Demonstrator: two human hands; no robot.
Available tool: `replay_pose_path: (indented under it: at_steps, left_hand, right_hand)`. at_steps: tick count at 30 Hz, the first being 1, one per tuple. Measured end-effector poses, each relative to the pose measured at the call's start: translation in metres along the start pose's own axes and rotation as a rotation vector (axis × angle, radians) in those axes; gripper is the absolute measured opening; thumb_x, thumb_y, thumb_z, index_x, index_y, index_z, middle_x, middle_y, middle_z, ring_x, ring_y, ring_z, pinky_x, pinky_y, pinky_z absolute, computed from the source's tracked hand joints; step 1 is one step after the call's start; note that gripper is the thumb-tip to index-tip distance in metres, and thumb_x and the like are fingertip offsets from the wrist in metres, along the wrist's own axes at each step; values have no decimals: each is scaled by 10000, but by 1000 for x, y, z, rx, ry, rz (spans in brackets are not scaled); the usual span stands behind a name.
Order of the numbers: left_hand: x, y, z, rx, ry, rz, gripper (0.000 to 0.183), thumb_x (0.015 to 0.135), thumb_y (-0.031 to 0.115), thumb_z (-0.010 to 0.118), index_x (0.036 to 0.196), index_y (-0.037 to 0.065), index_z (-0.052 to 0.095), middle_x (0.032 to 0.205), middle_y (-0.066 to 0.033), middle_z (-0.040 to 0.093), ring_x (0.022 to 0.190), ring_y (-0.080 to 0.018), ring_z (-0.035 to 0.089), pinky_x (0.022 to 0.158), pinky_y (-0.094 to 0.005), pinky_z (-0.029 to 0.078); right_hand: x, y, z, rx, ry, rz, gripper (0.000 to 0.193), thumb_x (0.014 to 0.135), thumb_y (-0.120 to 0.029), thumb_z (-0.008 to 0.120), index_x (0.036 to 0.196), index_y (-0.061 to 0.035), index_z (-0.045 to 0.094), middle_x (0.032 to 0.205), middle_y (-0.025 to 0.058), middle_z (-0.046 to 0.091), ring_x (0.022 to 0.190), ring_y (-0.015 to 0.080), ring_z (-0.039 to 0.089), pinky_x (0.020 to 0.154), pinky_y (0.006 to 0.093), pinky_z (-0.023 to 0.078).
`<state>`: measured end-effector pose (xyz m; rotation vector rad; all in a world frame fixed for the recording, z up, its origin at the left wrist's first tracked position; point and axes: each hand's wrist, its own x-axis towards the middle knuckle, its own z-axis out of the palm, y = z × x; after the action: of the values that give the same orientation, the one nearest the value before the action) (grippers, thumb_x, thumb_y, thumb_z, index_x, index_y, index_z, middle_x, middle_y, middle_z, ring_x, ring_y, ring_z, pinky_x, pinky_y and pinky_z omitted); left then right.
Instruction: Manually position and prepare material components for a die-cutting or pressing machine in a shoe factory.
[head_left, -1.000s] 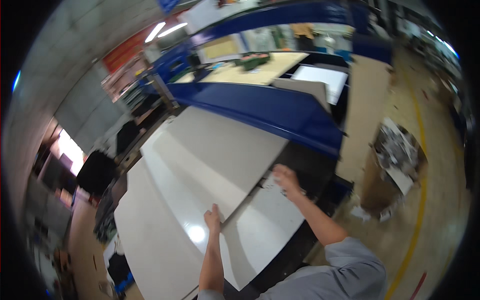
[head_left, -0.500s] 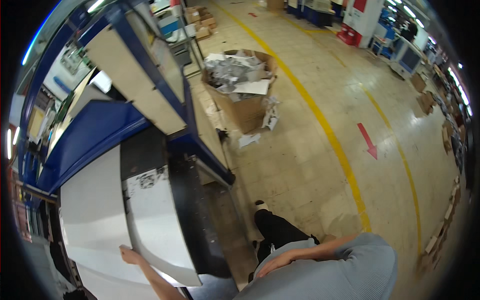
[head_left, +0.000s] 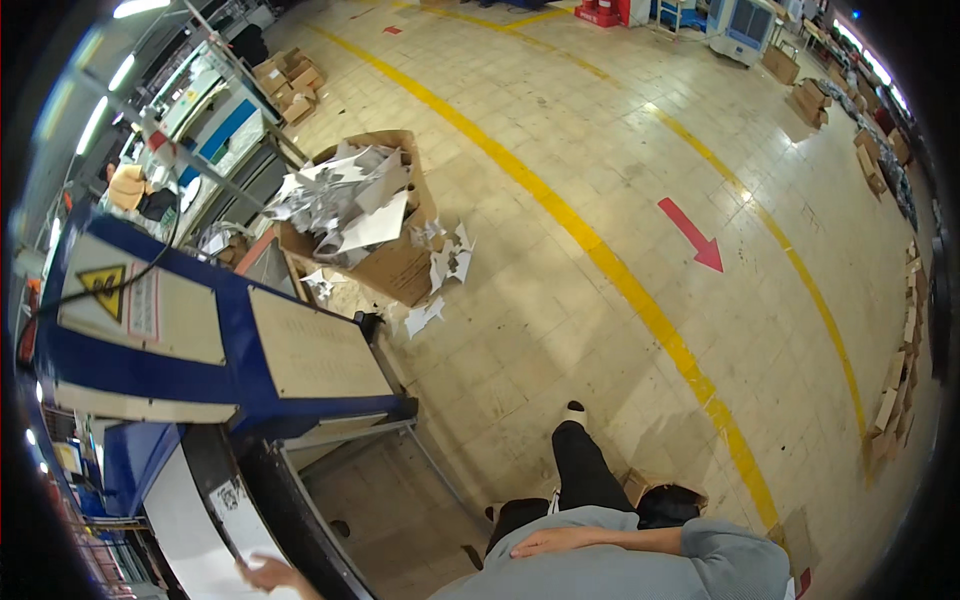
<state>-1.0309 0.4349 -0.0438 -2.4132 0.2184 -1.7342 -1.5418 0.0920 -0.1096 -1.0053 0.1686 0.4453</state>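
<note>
My left hand (head_left: 268,573) is at the lower left, over the edge of a large white sheet (head_left: 185,520) on the machine's dark bed. Its fingers look stretched and slightly apart, somewhat blurred; no grip on the sheet shows. Beside that sheet lies a second white piece (head_left: 240,515) with a dark printed patch. My right hand (head_left: 548,542) rests flat against the front of my grey shirt, fingers extended, with nothing in it. The blue and cream machine (head_left: 315,340) stands to my left, its bed running under the sheets.
A large cardboard box (head_left: 395,270) heaped with white and grey scraps stands beyond the machine, with pieces spilled on the floor. A yellow line (head_left: 600,255) and a red arrow (head_left: 693,236) mark the tiled floor. An open carton (head_left: 665,495) sits near my legs.
The view has swung right, so the bed and sheets now sit at the lower left edge. My left hand, earlier closed at the sheet's edge, has its fingers loosened. My right hand still rests on my shirt.
</note>
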Motion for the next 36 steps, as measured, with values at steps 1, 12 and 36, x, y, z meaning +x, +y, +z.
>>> replay_pose_path:
  at_steps: [1,12,36]
  left_hand:
    - [2,108,-53,-335,-178,-39,304,872,224,580,1096,17,583,1026,-128,609,918,-286,584,753,-384,473]
    - [-43,486,-297,-1190,-2575,1305,349,916,309,548,1138,39,561,1029,-103,637,917,-180,586,800,-317,461]
    - [5,1147,-169,-1516,-2686,1383,408,906,336,541,1126,1,615,924,7,643,813,-61,513,723,-293,448]
  right_hand:
    - [-12,-7,-17,20,12,7,494,977,-415,448,1215,5,557,1139,63,616,1077,157,540,933,282,399]
    - [-115,-84,-219,-440,212,95,345,921,-350,546,1123,-75,601,986,110,658,911,224,617,798,333,481]
    - [-104,-453,-761,-518,217,265,315,841,-115,576,1139,-13,578,936,-11,588,854,63,504,765,238,435]
